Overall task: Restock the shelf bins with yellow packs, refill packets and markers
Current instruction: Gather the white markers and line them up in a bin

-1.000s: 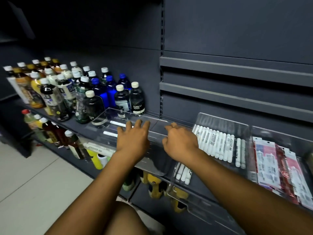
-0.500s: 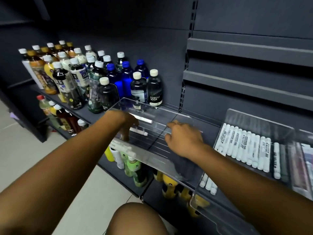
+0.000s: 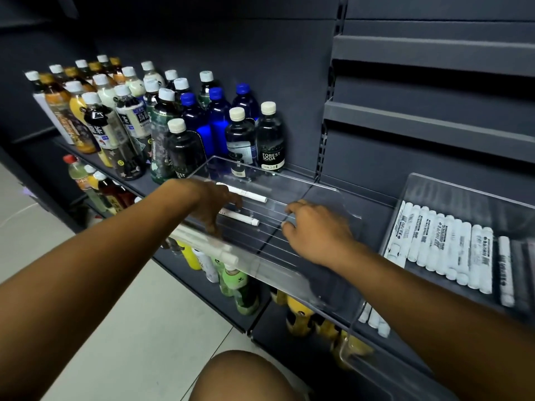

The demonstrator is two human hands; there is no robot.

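Running along a dark grey metal shelf (image 3: 136, 180) above a pale tiled floor (image 3: 139, 314), rows of capped drink bottles (image 3: 173, 134) stand at the left, touching a clear plastic bin (image 3: 275, 175). The bin's ribbed bottom is mostly bare between its walls. Two loose white markers lie there, long axes left to right, right ends tipped slightly frontward: the upper marker (image 3: 250, 195) and the lower marker (image 3: 243, 219). More white markers (image 3: 202, 244) lie along the front wall. The left hand (image 3: 211, 206) points its fingers down over the lower marker's left end; whether it pinches it I cannot tell. The right hand (image 3: 318, 233) sits knuckles up, fingers bent; any grip is unclear. A second clear bin (image 3: 434, 192) holds a row of markers (image 3: 440, 241) lying front to back.
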